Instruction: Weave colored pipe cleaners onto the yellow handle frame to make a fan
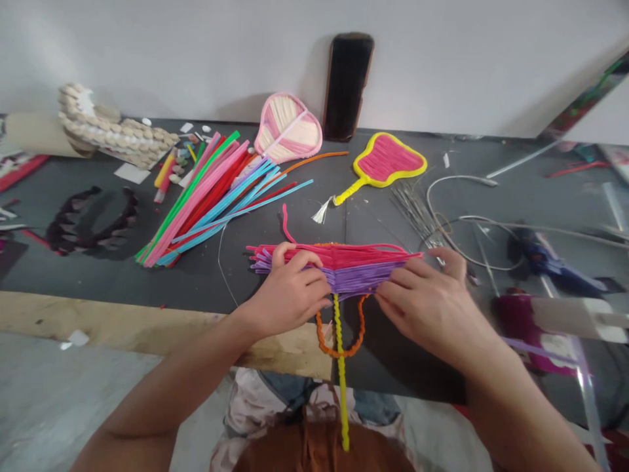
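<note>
Rows of red pipe cleaners (363,252) and purple pipe cleaners (361,278) lie side by side across an orange twisted loop (350,353). A yellow twisted stem (343,387) runs from the loop down toward my lap. My left hand (295,288) grips the left part of the rows, its thumb and fingers curled over them. At the right ends, my right hand (427,292) has its fingers pressed on the strips. One red strip (285,223) sticks up behind my left hand. The fingers hide part of the loop's sides.
A loose bundle of coloured pipe cleaners (206,203) lies to the left. Behind stand a pink heart-shaped fan (287,131), a phone (348,88) against the wall and a yellow-edged fan (388,160). Thin wires (417,213), a coiled cable (427,196) and a glue gun (555,259) are on the right.
</note>
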`<state>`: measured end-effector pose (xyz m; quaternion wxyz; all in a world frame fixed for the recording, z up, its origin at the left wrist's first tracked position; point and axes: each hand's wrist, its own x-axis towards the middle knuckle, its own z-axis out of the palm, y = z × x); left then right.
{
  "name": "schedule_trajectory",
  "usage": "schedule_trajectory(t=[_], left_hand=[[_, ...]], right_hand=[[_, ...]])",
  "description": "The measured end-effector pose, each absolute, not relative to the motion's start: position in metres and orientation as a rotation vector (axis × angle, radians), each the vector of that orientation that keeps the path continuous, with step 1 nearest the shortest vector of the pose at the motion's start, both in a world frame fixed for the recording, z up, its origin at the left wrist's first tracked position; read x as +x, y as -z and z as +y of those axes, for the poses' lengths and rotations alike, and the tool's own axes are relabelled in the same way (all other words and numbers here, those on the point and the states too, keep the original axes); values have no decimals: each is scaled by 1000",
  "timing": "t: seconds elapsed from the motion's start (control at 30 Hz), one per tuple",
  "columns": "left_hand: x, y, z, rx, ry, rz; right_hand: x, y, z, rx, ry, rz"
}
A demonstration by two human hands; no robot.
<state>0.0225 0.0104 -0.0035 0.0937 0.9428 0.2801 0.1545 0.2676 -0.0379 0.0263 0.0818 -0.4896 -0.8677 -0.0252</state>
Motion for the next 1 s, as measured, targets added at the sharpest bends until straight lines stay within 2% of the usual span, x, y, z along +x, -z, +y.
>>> schedule_trajectory(t=[1.0], left_hand=[[23,3,12,2814,-461,814]], right_hand=[[260,-18,-33,-1342,99,-2648]])
